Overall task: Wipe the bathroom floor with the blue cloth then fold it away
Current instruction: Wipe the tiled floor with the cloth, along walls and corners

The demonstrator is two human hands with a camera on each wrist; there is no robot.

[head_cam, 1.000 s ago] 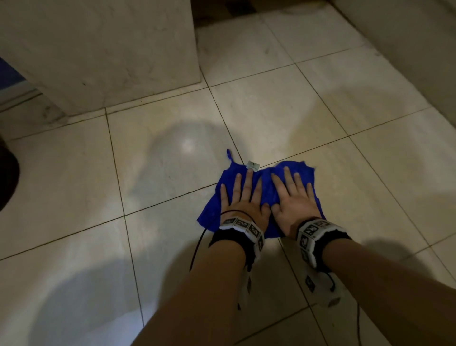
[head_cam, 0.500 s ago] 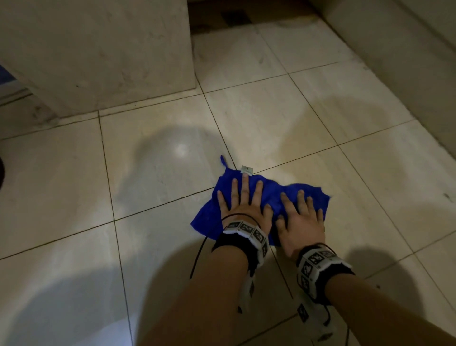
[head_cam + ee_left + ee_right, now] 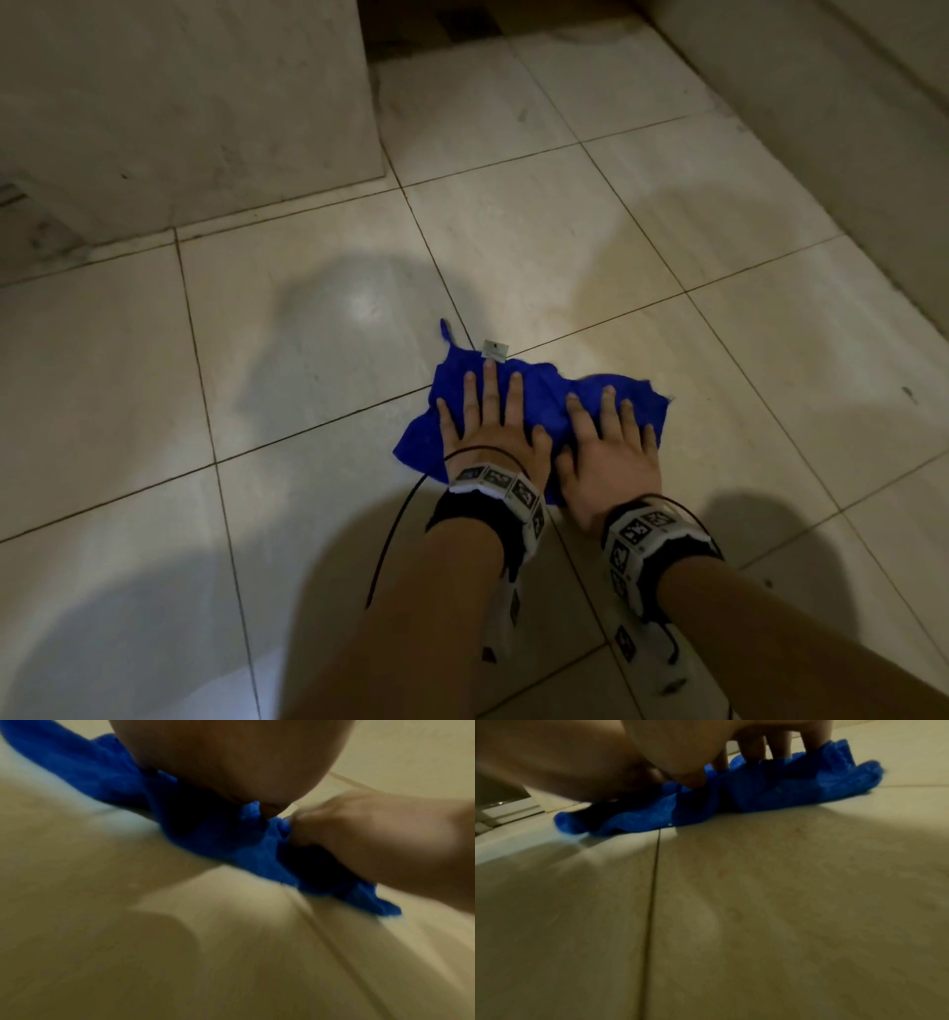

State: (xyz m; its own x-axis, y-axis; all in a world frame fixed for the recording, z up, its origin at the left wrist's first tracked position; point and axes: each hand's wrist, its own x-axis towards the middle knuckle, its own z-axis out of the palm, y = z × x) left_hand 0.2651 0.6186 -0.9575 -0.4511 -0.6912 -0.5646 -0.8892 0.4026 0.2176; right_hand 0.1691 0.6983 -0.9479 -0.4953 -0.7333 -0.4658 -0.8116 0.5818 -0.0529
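The blue cloth [image 3: 544,395] lies crumpled on the beige tiled floor [image 3: 287,411], a small white label [image 3: 495,349] at its far edge. My left hand [image 3: 488,416] presses flat on the cloth's left half, fingers straight and spread. Beside it, my right hand [image 3: 608,442] presses on the right half with its fingers slightly bent into the fabric. In the left wrist view the cloth [image 3: 223,839] bunches under my left palm [image 3: 231,756], with the right hand [image 3: 380,837] next to it. In the right wrist view the cloth [image 3: 770,791] wrinkles up under my fingers [image 3: 777,742].
A stone block or cabinet base [image 3: 185,103] stands at the far left. A low wall or step [image 3: 832,103] runs along the right. Dark shadows fall over the near tiles. A black cable [image 3: 390,534] hangs from my left wristband.
Both hands have dragged the cloth nearer to me, the right hand pulling back further than the left. The cloth's right half has bunched up and spread rightward.
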